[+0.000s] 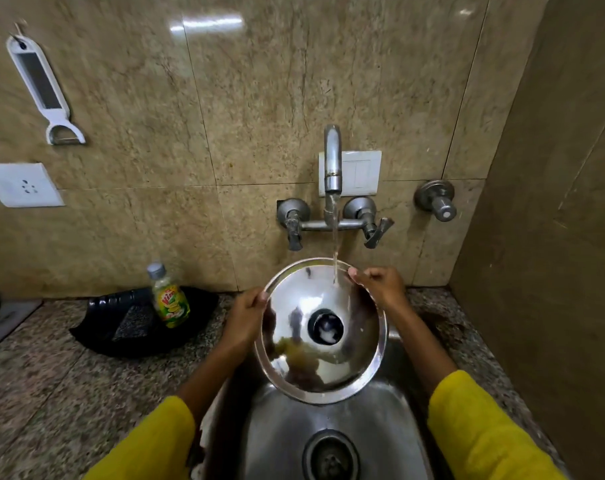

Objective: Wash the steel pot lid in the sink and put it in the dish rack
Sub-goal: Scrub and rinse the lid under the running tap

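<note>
A: What's nearest?

B: The sink (380, 441). Above it the lid (320, 329), tilted, knob side toward the camera.

A: And the grip?

B: The left hand (244, 315) pinches the left rim, the right hand (380, 284) pinches the upper right rim.

A: How to rinse it well?

B: Water from the tap (333, 157) lands near the top edge. I'd turn the lid so the stream sweeps it all, holding firm since wet steel likely slips.

A: The rack?

B: Not in view.

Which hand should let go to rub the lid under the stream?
Right, probably. The right hand pinches the lid rim just beside where the water lands; the left hand holds the far side and can keep the grip.
</note>
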